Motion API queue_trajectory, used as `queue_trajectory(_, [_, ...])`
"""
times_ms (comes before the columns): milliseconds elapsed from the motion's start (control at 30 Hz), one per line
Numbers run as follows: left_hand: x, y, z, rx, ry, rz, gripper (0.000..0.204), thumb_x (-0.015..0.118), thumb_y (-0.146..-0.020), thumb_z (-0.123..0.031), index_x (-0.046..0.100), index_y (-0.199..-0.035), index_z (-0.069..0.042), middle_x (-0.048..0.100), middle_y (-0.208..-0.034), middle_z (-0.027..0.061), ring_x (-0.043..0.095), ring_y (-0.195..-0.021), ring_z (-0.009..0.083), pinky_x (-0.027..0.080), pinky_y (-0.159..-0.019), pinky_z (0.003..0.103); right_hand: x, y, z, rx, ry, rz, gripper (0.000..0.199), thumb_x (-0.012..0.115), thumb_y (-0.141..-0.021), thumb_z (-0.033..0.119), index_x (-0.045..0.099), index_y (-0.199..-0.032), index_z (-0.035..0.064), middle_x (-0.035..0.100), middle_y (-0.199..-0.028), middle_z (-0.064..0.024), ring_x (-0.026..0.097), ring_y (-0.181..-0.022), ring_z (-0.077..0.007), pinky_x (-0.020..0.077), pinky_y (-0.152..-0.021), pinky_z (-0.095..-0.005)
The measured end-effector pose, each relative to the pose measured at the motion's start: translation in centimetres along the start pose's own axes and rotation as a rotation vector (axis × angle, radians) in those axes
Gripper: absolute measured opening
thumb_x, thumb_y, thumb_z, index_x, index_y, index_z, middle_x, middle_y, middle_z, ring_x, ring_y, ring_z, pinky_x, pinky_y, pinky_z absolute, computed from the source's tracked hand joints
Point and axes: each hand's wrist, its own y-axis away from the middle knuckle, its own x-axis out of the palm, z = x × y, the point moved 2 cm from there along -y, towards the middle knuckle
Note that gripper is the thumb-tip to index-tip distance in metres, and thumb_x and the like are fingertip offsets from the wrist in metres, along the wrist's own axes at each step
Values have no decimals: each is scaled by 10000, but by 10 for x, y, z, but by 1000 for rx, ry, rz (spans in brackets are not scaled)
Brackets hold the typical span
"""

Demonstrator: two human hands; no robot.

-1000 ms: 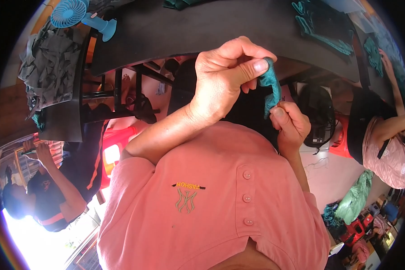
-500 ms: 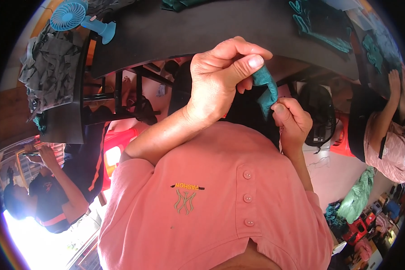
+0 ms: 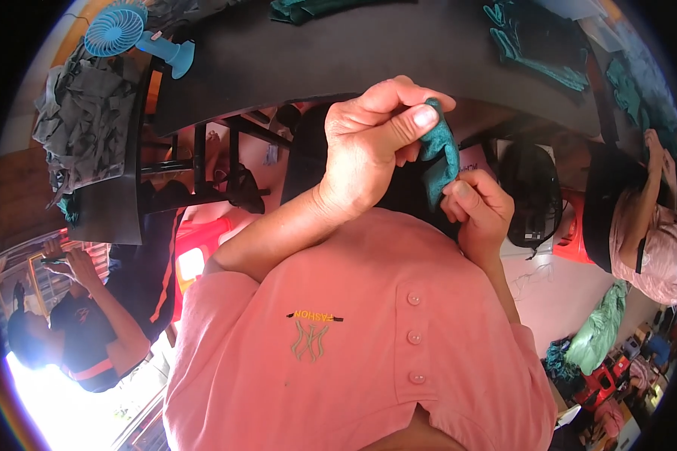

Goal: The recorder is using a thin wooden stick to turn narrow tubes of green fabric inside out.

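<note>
Left hand (image 3: 372, 146) pinching the top of a small teal fabric piece (image 3: 438, 154), right hand (image 3: 480, 207) gripping its lower end, pink buttoned shirt (image 3: 353, 353) below, blue desk fan (image 3: 128, 30) on dark table (image 3: 316, 52)

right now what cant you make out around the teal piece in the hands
- Head view: the teal fabric piece is mostly covered by the left hand and right hand, so its full shape is hidden.
- Head view: its lower end merges with the dark background behind; where it stops is unclear.
- Head view: the teal pieces on the dark table bend toward the rim, too small and distorted to identify.
</note>
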Motion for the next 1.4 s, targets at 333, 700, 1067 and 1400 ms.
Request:
queue_trajectory(333, [-1,5,5,231,-290,8,96,575,-916,16,664,-934,-13,629,-862,34,470,-576,49,382,-527,184,-3,2,7,-529,618,-205,117,665,-863,78,644,-860,-37,585,-689,6,468,-550,-63,332,-498,-210])
queue_trajectory(700, [-8,-4,12,567,-525,103,96,571,-875,87,617,-874,2,619,-827,61,461,-570,76,385,-517,213,0,-3,-3,77,-37,-33,182,638,-879,118,618,-788,-38,467,-580,0,376,-503,-63,298,-487,-229])
queue_trajectory(1067, [-13,1,15,407,-430,6,99,562,-903,58,638,-909,-5,602,-826,43,419,-555,48,357,-509,196,1,1,3,-55,220,-107,180,651,-877,118,627,-783,-34,484,-601,3,399,-525,-60,301,-489,-231])
queue_trajectory(1400, [-11,2,13,614,-522,48,108,551,-879,106,590,-875,6,583,-810,51,451,-602,83,384,-540,216,5,-6,0,312,-325,180,200,679,-856,144,626,-763,-24,500,-598,-7,404,-518,-60,279,-470,-236])
